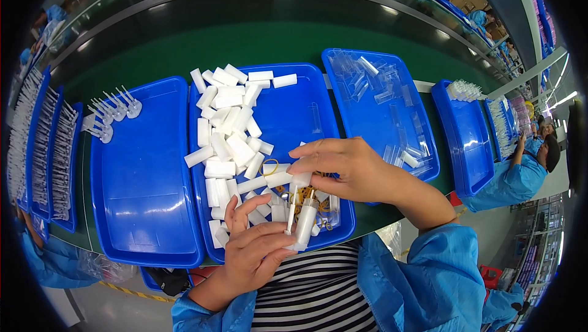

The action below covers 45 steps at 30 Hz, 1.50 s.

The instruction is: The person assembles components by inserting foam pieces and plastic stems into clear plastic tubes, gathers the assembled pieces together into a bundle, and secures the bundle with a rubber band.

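Note:
My left hand [257, 247] is closed, thumb and fingers pinching the base of a small white pronged stand [291, 212] at the front edge of the middle tray. A white cylinder in a clear sleeve [305, 225] stands on it beside a bare prong. My right hand [346, 167] comes in from the right and pinches a short white block [301, 180] just above the prong tips. I cannot tell whether the block touches them. Under my hands lie tan rubber bands [323, 212], partly hidden. White foam-like blocks [229, 121] are heaped on the left of the middle tray.
The blue middle tray [288, 115] sits between a blue left tray [144, 191] with several white pronged stands [116, 108] and a right tray [380, 121] of clear plastic sleeves [386, 81]. Stacked trays [462, 139] stand farther right. Behind runs a green conveyor belt [269, 32].

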Each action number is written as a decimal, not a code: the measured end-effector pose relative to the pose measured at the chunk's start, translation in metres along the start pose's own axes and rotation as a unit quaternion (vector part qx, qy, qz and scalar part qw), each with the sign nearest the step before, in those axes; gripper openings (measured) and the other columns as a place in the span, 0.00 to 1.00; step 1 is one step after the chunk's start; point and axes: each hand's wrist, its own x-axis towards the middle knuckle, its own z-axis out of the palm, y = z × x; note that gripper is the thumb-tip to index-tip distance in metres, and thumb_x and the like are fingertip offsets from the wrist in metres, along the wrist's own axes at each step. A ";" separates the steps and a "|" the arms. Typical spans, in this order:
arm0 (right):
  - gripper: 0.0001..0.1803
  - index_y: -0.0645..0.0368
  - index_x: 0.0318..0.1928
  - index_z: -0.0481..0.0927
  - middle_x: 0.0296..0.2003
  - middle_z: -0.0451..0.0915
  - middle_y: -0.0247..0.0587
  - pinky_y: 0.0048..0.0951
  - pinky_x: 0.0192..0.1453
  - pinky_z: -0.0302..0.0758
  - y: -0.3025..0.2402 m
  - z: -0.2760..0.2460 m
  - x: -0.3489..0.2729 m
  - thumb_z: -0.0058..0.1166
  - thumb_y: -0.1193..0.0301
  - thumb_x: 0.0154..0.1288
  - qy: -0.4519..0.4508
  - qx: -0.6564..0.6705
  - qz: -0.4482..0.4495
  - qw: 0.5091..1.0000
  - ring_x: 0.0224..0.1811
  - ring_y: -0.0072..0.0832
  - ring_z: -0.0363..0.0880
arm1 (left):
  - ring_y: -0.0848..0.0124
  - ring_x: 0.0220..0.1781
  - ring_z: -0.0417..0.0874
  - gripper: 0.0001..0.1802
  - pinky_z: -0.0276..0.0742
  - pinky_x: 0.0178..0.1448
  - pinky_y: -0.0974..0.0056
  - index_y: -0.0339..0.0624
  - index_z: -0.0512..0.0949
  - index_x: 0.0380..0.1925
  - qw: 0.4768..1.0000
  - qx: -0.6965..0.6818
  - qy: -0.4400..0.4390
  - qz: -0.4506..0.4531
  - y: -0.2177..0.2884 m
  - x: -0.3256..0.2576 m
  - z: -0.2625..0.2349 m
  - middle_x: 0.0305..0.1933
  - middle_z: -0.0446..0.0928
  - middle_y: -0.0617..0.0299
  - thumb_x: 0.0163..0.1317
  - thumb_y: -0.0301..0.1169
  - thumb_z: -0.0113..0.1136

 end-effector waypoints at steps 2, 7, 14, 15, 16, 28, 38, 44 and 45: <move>0.15 0.52 0.41 0.81 0.42 0.80 0.43 0.29 0.38 0.79 -0.001 0.000 -0.002 0.59 0.75 0.50 -0.007 -0.007 0.007 1.000 0.39 0.34 0.81 | 0.55 0.59 0.68 0.08 0.36 0.67 0.47 0.50 0.82 0.31 1.000 0.000 -0.002 -0.001 0.001 0.000 0.000 0.39 0.79 0.68 0.48 0.32 0.64; 0.14 0.52 0.41 0.80 0.43 0.79 0.43 0.29 0.37 0.79 -0.005 -0.001 -0.003 0.59 0.75 0.50 -0.018 -0.018 0.003 1.000 0.37 0.35 0.81 | 0.55 0.59 0.67 0.08 0.35 0.67 0.47 0.50 0.82 0.31 1.000 0.002 -0.007 -0.001 0.001 0.000 0.001 0.39 0.79 0.68 0.48 0.33 0.64; 0.16 0.53 0.43 0.80 0.44 0.78 0.43 0.28 0.36 0.79 -0.009 -0.006 -0.005 0.57 0.77 0.50 -0.027 -0.011 -0.017 0.999 0.36 0.34 0.81 | 0.55 0.59 0.67 0.08 0.35 0.67 0.47 0.52 0.82 0.31 1.000 0.002 -0.021 0.000 0.001 0.000 0.002 0.39 0.79 0.69 0.49 0.34 0.65; 0.16 0.55 0.43 0.79 0.44 0.78 0.45 0.30 0.39 0.79 -0.011 -0.009 -0.005 0.57 0.77 0.52 -0.059 0.008 0.004 0.998 0.37 0.36 0.81 | 0.55 0.59 0.67 0.08 0.35 0.67 0.47 0.52 0.82 0.31 1.000 0.000 -0.023 0.002 0.001 -0.001 0.003 0.39 0.79 0.69 0.48 0.35 0.65; 0.16 0.55 0.43 0.79 0.44 0.78 0.45 0.30 0.39 0.79 -0.011 -0.011 -0.004 0.57 0.77 0.52 -0.059 0.009 0.005 0.998 0.37 0.36 0.81 | 0.55 0.59 0.67 0.08 0.35 0.67 0.47 0.52 0.82 0.31 1.000 0.000 -0.024 0.001 0.001 -0.001 0.003 0.39 0.79 0.69 0.48 0.35 0.65; 0.12 0.60 0.40 0.82 0.36 0.82 0.42 0.22 0.39 0.78 0.001 -0.024 -0.004 0.58 0.79 0.53 -0.092 0.241 0.085 0.962 0.37 0.27 0.82 | 0.54 0.61 0.66 0.08 0.36 0.66 0.46 0.54 0.82 0.29 0.999 -0.009 -0.051 0.015 0.000 0.001 0.004 0.40 0.78 0.70 0.46 0.35 0.66; 0.12 0.62 0.38 0.83 0.36 0.82 0.44 0.22 0.39 0.75 0.004 -0.010 -0.007 0.63 0.79 0.49 -0.122 0.443 0.195 0.866 0.35 0.26 0.81 | 0.52 0.63 0.64 0.08 0.35 0.67 0.45 0.54 0.81 0.28 0.999 -0.009 -0.041 0.023 0.000 0.000 0.004 0.47 0.76 0.65 0.46 0.37 0.67; 0.10 0.58 0.34 0.84 0.31 0.83 0.39 0.27 0.46 0.69 0.001 -0.007 -0.006 0.65 0.75 0.47 -0.119 0.423 0.154 0.885 0.33 0.25 0.80 | 0.52 0.63 0.65 0.14 0.32 0.68 0.44 0.48 0.76 0.30 0.999 -0.047 -0.021 0.003 -0.001 0.000 0.004 0.38 0.81 0.62 0.47 0.40 0.67; 0.10 0.57 0.34 0.85 0.30 0.83 0.37 0.27 0.48 0.66 0.001 -0.007 -0.005 0.66 0.73 0.47 -0.120 0.412 0.130 0.894 0.32 0.24 0.80 | 0.52 0.63 0.66 0.16 0.31 0.68 0.45 0.47 0.75 0.31 0.999 -0.045 -0.019 -0.001 0.000 0.000 0.003 0.35 0.82 0.61 0.47 0.41 0.67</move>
